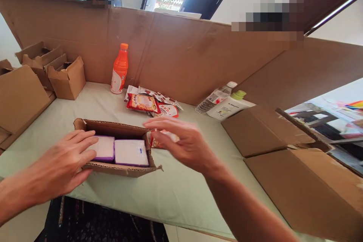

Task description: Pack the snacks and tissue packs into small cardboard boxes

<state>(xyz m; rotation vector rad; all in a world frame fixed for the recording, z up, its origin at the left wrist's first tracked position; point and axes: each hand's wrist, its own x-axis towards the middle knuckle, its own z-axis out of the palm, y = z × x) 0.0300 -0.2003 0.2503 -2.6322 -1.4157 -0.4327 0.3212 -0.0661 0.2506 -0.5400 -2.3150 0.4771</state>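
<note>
Two rectangular packs with white tops and purple edges sit side by side inside an open, brown corrugated cardboard box, which stands near the front of a table covered in pale green cloth. The person's left hand reaches over the box's left end, fingers spread on the left pack and thumb by the near wall; whether it grips or only rests is unclear. Their right hand is at the far right corner, fingers and thumb apart with nothing held, partly covering a small red-and-white snack packet beside the box; contact with the rim cannot be told. The step in hand appears to be settling the packs in the box. The next move probably calls for the left hand to steady them while the right takes the rim or the packet.
</note>
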